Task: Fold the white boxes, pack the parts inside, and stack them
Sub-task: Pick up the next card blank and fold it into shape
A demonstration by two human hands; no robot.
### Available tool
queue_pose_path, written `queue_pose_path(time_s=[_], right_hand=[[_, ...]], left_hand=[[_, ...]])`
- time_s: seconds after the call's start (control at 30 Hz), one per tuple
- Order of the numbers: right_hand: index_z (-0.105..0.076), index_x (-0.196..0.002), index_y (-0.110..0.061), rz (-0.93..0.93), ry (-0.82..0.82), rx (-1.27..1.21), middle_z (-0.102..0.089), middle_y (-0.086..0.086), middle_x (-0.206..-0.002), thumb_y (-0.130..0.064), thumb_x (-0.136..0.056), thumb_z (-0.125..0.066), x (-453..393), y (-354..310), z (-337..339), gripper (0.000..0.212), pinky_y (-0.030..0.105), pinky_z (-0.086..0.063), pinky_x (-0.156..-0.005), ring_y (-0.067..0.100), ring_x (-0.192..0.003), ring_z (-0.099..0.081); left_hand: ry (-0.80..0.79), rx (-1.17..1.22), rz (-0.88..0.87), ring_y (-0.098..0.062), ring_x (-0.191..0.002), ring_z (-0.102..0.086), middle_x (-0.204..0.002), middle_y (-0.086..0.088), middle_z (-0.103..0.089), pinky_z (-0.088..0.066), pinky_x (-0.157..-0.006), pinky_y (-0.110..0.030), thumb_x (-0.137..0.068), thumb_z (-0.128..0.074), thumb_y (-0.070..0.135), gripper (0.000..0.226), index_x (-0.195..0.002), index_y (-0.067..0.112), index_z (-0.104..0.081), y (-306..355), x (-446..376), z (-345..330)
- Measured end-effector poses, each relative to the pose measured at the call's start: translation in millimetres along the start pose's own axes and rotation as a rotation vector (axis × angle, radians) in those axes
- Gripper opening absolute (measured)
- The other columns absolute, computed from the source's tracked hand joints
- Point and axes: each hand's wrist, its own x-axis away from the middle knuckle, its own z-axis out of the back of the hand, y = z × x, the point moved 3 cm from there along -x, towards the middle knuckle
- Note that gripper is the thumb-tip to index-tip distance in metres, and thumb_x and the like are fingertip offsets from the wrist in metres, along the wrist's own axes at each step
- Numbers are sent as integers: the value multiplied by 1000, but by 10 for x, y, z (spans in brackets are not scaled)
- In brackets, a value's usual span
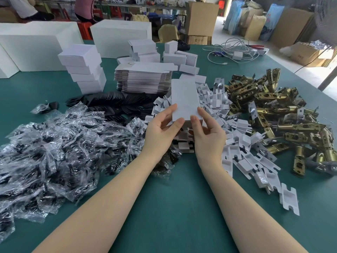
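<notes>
Both hands are holding one white box [184, 99] just above the heap of white card inserts [215, 106], in the middle of the green desk [173, 207]. The left hand [161, 128] is pinching the near left corner, thumb on top and fingers beneath; the right hand [207, 132] is pinching the near right corner the same way. The box's long axis is running straight away from the person, its near short end sitting between the two thumbs, so neither hand is nearer. That near end is probably the one to be tucked shut next. The stack of finished boxes [83, 68] is standing well off to the far left, beside the pile of flat blanks [144, 79]; the brass latches [273, 106] are lying to the right.
</notes>
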Motion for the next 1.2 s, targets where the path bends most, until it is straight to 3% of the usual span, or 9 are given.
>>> queue_pose_path(time_s=[0.17,0.27,0.37,0.47,0.67,0.77,0.9,1.0,1.2], right_hand=[[-61,-107,-45,8,-18,8,-69,-15,-116,-20,-94,-67,-16,12,12,29,7,-50,-67,-5,-86,-68],[-51,-133,-35,-8,-102,12,-67,-35,-104,-15,-95,-64,-24,47,-14,45,10,-52,-68,-5,-83,-69],[-35,-151,-16,-19,-148,8,-56,-9,-141,-10,-94,-64,-54,52,-18,64,11,-52,-78,-13,-106,-61],[-42,-145,-22,10,-165,23,-62,-3,-131,-10,-91,-68,-60,8,-18,61,19,-55,-86,2,-111,-64],[-47,-122,-44,94,-132,65,-63,-3,-118,-32,-80,-76,16,-122,-4,52,39,-60,-79,18,-99,-67],[-49,-122,-42,236,-194,195,-60,-15,-116,-38,-81,-71,83,-183,-44,46,31,-56,-80,9,-98,-62],[-63,-117,-18,366,-245,237,-62,-5,-112,-35,-95,-50,121,-196,-49,31,23,-46,-90,9,-106,-57],[-67,-107,-23,329,-150,220,-64,-5,-110,-29,-98,-44,66,-223,12,25,20,-43,-95,8,-112,-56],[-61,-112,-27,231,-5,404,-58,-12,-105,-17,-98,-56,-66,-172,192,18,30,-50,-87,9,-100,-56]], left_hand=[[-8,-13,-6,0,-96,-69,-119,4,-67,-54,-72,-13,-89,-71,11,38,-120,30,-60,6,-16,12],[-17,-29,-18,-2,-92,-70,-117,5,-68,-54,-73,-14,-88,-71,4,40,-116,30,-61,51,-53,25],[-47,-57,-45,-8,-94,-70,-115,-4,-69,-54,-75,-19,-84,-72,-1,41,-110,27,-57,116,-88,31],[-50,-133,-57,-12,-94,-70,-110,-8,-72,-56,-80,-28,-85,-68,-4,41,-104,27,-50,168,-120,36],[-178,34,56,-17,-112,-66,-126,-7,-65,-56,-90,-33,-76,-77,40,77,-134,26,-27,341,-126,-82],[-221,43,76,-14,-115,-64,-131,-4,-59,-54,-95,-34,-63,-86,50,105,-140,34,-16,402,-100,-124],[-168,158,130,-9,-87,-72,-92,13,-72,-58,-76,-30,-77,-79,26,86,-143,25,-24,412,-89,-144],[-117,255,189,-19,-89,-69,-102,2,-68,-58,-82,-45,-76,-75,24,72,-138,23,-39,407,-110,-118],[-53,136,169,-16,-99,-67,-104,8,-71,-58,-80,-36,-75,-65,31,37,-112,31,-59,259,-138,-50]])
